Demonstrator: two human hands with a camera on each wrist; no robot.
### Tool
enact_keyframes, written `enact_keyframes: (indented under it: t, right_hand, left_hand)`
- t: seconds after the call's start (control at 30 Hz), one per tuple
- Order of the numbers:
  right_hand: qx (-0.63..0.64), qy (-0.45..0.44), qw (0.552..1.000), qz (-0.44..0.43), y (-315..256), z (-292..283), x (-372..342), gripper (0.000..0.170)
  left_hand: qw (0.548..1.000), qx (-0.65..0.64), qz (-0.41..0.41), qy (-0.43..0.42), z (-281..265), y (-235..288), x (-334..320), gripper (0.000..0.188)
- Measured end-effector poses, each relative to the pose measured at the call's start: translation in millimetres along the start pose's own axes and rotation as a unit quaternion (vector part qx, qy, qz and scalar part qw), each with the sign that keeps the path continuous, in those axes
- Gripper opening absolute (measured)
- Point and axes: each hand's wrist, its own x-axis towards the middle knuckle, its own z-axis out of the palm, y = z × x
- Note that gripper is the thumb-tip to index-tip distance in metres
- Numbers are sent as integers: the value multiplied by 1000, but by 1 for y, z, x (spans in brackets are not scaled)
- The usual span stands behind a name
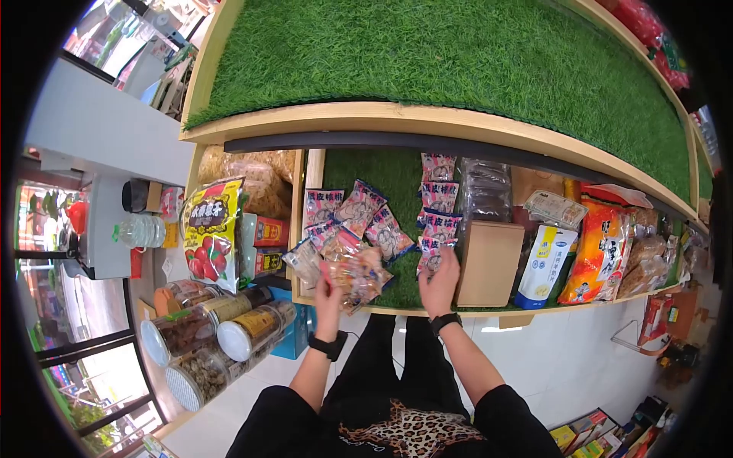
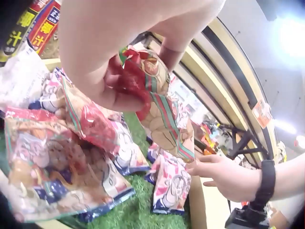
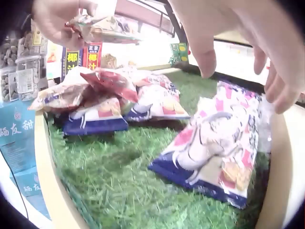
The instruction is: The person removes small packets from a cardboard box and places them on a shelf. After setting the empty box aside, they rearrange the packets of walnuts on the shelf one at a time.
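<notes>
My left hand (image 1: 328, 304) pinches a clear packet with red trim (image 2: 159, 107) by its edge, above a heap of pink and white packets (image 1: 359, 206) and clear snack bags (image 1: 355, 276). In the right wrist view that left hand (image 3: 62, 21) holds the packet over the heap. My right hand (image 1: 440, 284) hovers by the nearest packet (image 1: 432, 256) of a pink and white column; in the right wrist view its fingers are spread above the packet (image 3: 214, 143) with nothing between them.
Right of the column lie a brown box (image 1: 489, 263), a white and blue pouch (image 1: 546, 267) and an orange bag (image 1: 599, 244). A yellow bag (image 1: 210, 237) and plastic jars (image 1: 248, 336) stand left. Behind runs a wooden ledge (image 1: 382, 114).
</notes>
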Motion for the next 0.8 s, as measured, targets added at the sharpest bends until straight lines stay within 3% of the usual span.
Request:
enact_keyframes:
  t: [0.03, 0.07, 0.13, 0.2, 0.23, 0.37, 0.4, 0.47, 0.53, 0.63, 0.73, 0.8]
  right_hand:
    - [11, -20, 998, -57, -7, 4, 2, 53]
    - [12, -20, 998, -59, -13, 11, 7, 53]
    - [84, -139, 985, -52, -28, 29, 16, 52]
    - [67, -122, 989, -48, -27, 59, 18, 53]
    - [33, -120, 992, -31, -28, 70, 20, 54]
    - [-59, -138, 988, 37, -35, 88, 22, 63]
    - [-84, -163, 981, 70, -41, 85, 24, 66]
    - [-119, -136, 982, 49, -38, 90, 21, 66]
    - [-143, -120, 981, 44, -33, 96, 20, 59]
    - [-137, -135, 979, 71, -39, 94, 25, 53]
    - [-153, -131, 975, 92, -44, 85, 29, 45]
    - [-119, -223, 964, 86, -41, 78, 34, 33]
  left_hand:
    - [1000, -2, 1, 0, -8, 3, 5, 36]
    - [999, -14, -16, 36, -17, 5, 9, 41]
    - [996, -23, -30, 77, -27, 6, 14, 47]
    - [990, -12, -84, 116, -37, -7, 22, 60]
    - [994, 7, -82, 65, -45, -12, 24, 67]
    - [999, 35, -14, -12, -47, -20, 20, 65]
    - [999, 34, -13, -10, -46, -23, 16, 65]
    - [995, 94, 29, 19, -39, -27, 8, 61]
    - [998, 58, -11, 0, -37, -27, 0, 62]
    - [975, 222, -19, 22, -36, -33, -9, 65]
    - [978, 209, -8, 19, -37, -36, -12, 63]
    - [978, 208, -8, 18, -32, -25, -15, 60]
